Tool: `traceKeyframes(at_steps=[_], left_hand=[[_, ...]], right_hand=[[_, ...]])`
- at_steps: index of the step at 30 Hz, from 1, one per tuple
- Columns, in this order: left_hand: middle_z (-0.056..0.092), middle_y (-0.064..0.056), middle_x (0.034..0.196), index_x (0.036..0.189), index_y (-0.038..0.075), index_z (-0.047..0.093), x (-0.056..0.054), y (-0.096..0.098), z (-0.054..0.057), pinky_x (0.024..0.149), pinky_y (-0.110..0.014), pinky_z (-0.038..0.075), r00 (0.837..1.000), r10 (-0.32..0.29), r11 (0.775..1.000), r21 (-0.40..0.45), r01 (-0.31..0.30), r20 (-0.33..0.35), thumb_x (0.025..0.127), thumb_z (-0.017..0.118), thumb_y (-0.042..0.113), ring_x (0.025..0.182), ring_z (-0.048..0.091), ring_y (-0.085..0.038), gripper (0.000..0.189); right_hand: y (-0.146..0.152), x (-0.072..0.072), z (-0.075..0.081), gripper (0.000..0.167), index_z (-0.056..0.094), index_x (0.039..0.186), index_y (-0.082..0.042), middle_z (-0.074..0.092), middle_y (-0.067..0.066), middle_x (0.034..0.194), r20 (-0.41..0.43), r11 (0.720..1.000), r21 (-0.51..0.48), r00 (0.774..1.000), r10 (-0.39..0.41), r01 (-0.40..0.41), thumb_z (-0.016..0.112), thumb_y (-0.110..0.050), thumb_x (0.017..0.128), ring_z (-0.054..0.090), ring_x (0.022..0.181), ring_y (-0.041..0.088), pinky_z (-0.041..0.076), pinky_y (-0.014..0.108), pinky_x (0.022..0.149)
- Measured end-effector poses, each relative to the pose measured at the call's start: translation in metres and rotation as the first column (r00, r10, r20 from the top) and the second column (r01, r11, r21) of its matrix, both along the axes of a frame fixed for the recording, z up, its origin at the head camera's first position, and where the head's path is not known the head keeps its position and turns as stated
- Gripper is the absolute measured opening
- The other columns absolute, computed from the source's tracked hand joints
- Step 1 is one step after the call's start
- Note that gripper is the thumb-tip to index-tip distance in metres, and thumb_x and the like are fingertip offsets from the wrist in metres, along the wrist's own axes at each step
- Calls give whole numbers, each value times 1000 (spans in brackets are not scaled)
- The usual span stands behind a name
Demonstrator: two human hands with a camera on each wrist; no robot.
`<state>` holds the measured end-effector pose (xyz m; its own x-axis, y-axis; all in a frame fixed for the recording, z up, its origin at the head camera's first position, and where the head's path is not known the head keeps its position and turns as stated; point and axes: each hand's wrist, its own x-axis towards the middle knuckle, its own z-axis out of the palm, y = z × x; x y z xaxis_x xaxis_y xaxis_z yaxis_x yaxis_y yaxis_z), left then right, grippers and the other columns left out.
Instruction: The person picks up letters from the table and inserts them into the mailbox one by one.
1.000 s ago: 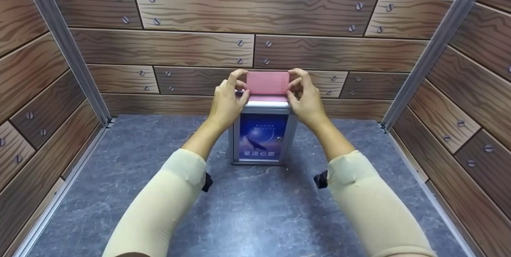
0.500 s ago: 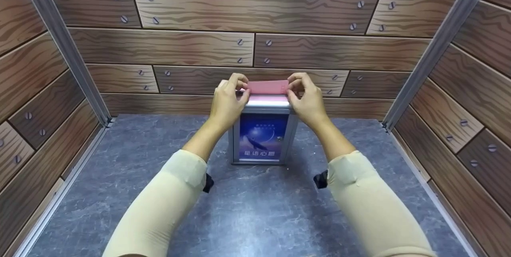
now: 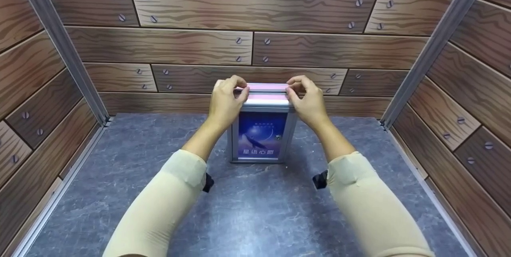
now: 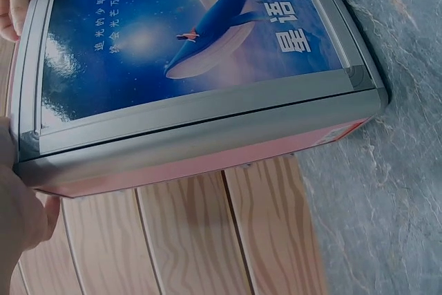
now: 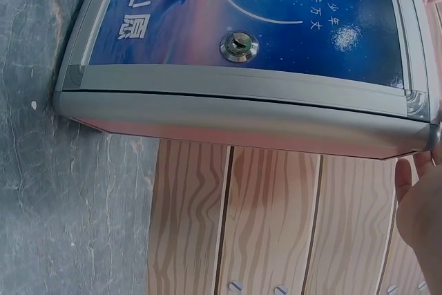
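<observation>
A silver-framed box (image 3: 261, 135) with a blue whale picture and a small lock stands upright. A dark slot (image 3: 266, 91) runs across its pink top. My left hand (image 3: 224, 103) is at the slot's left end with thumb and fingers bent, fingertips at the top's edge. Mirroring it, my right hand (image 3: 312, 103) is at the right end. No pink card shows between them. In the left wrist view, my left hand (image 4: 21, 219) lies at the box's upper corner; the right wrist view has my right hand (image 5: 423, 202) beside the opposite upper corner.
The box stands on a grey marbled surface (image 3: 255, 209) near the back wall (image 3: 191, 45), which has a wood-plank print. Similar side walls rise at left and right, with metal posts (image 3: 72, 57) at the corners. Black devices (image 3: 319, 180) sit under both forearms.
The pink card between my hands has sunk down into the box's slot and is out of sight. Both hands have come down slightly with it and stay at the slot's ends.
</observation>
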<state>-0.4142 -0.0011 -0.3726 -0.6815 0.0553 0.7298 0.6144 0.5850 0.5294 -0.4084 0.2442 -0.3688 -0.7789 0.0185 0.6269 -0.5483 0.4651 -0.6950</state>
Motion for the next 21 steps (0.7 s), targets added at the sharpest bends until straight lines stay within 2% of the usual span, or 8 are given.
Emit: traceKeyframes(at_steps=[2, 6, 9, 12, 14, 17, 21], left_hand=[[81, -12, 104, 100, 5, 72, 0, 0, 1, 97, -49, 52, 1000, -10, 1000, -11, 10, -1, 100, 76, 17, 102, 68, -36, 12], [77, -13, 110, 107, 5, 72, 2, -6, 0, 100, -51, 49, 1000, -7, 998, -57, 8, 15, 103, 70, 22, 109, 64, -37, 17], [72, -12, 119, 116, 8, 70, 5, -14, -1, 100, -51, 47, 999, 13, 994, -109, -9, 41, 105, 66, 27, 115, 60, -36, 23], [66, -12, 127, 123, 11, 68, 11, -26, -1, 99, -50, 47, 998, 49, 983, -179, -43, 27, 105, 65, 31, 118, 57, -35, 27], [61, -12, 132, 125, 13, 66, 15, -34, -2, 100, -51, 46, 997, 76, 972, -225, -73, 6, 105, 65, 32, 119, 56, -35, 28], [55, -12, 139, 130, 14, 63, 21, -46, -6, 102, -51, 46, 993, 121, 952, -282, -119, -8, 105, 63, 36, 123, 54, -36, 33], [45, -12, 155, 142, 16, 55, 29, -57, -13, 114, -53, 43, 985, 168, 925, -349, -148, 27, 106, 58, 46, 139, 47, -37, 46]], right_hand=[[1, 2, 1, 13, 71, 113, 2, 78, 19, 99, 2, 1000, 0, 1000, -6, 6, 73, -2, 100, 72, 85, 14, 59, 15, 77], [2, 5, 5, 12, 72, 113, -1, 78, 19, 102, -4, 999, 35, 999, -35, 35, 71, -7, 102, 74, 98, 24, 60, 28, 89], [4, 7, 11, 13, 72, 114, -2, 79, 18, 105, -13, 995, 81, 998, -58, 59, 70, -8, 102, 69, 107, 31, 55, 39, 98], [6, 11, 15, 17, 73, 117, -3, 76, 18, 112, -5, 983, 169, 997, -77, 77, 69, -10, 102, 64, 113, 36, 49, 47, 105], [8, 15, 16, 23, 71, 123, -3, 72, 19, 119, 12, 966, 249, 997, -82, 76, 68, -12, 102, 61, 118, 39, 47, 51, 109], [13, 23, 13, 38, 64, 140, -7, 64, 20, 134, 57, 933, 357, 995, -78, 53, 69, -20, 104, 55, 130, 41, 43, 56, 117], [26, 36, 5, 65, 43, 164, -20, 42, 19, 162, 126, 890, 455, 987, -99, 31, 68, -37, 106, 37, 154, 42, 27, 64, 130]])
